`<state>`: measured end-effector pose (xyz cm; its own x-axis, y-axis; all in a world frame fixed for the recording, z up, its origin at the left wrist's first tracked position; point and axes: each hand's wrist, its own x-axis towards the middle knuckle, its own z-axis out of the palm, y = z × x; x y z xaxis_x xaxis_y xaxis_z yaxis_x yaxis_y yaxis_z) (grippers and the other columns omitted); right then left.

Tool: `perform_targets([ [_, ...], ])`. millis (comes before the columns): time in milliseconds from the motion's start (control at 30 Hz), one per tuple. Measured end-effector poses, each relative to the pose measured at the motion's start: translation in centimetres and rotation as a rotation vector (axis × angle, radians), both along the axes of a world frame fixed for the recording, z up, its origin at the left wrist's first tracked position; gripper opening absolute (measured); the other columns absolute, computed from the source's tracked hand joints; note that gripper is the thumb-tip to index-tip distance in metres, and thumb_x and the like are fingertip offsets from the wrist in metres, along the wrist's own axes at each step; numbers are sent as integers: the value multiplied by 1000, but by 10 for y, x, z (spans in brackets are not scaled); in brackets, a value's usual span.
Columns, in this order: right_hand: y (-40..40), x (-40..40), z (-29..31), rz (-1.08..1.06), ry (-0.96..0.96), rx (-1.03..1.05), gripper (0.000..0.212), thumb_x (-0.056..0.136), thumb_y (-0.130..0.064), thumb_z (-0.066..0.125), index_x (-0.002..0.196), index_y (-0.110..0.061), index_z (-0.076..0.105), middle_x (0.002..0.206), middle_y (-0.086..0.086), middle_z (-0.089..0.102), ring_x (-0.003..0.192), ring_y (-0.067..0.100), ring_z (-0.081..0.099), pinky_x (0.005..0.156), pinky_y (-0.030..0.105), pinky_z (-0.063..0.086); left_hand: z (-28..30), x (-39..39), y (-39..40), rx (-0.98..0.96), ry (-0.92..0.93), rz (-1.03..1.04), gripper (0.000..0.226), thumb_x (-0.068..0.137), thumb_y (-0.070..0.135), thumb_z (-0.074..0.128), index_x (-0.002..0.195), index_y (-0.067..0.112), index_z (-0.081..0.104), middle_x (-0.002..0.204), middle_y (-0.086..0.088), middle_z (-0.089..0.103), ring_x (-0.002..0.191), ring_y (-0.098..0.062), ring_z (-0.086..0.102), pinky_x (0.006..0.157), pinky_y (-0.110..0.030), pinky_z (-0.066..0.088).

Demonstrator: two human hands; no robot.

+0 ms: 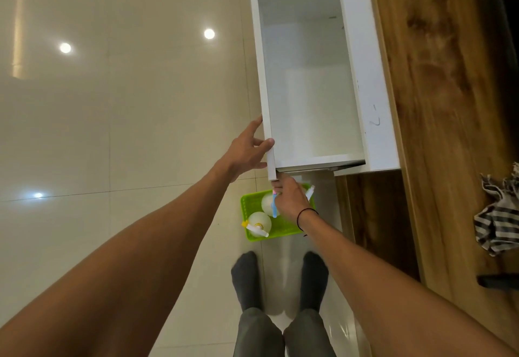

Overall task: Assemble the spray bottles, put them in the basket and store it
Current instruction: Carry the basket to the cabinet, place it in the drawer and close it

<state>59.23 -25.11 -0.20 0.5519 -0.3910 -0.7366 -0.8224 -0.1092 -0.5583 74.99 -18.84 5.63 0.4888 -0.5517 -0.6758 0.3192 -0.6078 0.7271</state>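
A white drawer stands pulled out of the wooden cabinet, and nothing shows inside it. My left hand holds its front panel, thumb over the top edge and fingers against the outer face. My right hand reaches under the panel's near corner, fingertips at its lower edge. Below on the floor sits the green basket. In it stand a clear spray bottle with a white and yellow head and a bottle with a blue trigger. A third white spray head peeks out behind my right hand.
The wooden cabinet top runs along the right with a striped cloth on it. Glossy cream floor tiles fill the left. My feet in grey socks stand just behind the basket.
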Motion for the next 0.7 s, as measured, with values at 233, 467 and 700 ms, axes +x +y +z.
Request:
perform_targets([
  [233, 12, 12, 5, 59, 20, 0, 68, 86, 11, 43, 147, -18, 55, 136, 11, 67, 128, 31, 63, 110, 44, 51, -6, 11, 14, 27, -34, -1, 69, 107, 27, 60, 165, 36, 24, 121, -6, 67, 116, -24, 68, 71, -23, 63],
  [467, 20, 23, 12, 120, 26, 32, 67, 88, 10, 42, 148, -17, 54, 140, 12, 65, 131, 31, 61, 110, 42, 50, -8, 23, 27, 70, -66, -14, 69, 105, 25, 60, 163, 37, 24, 107, 4, 66, 103, -14, 69, 58, -17, 60],
  [700, 35, 36, 14, 152, 37, 59, 65, 88, 7, 44, 147, -17, 55, 138, 11, 66, 130, 30, 61, 112, 42, 48, -11, 33, 48, 88, -95, -4, 70, 104, 27, 61, 163, 38, 25, 107, 4, 67, 106, -15, 69, 59, -17, 59],
])
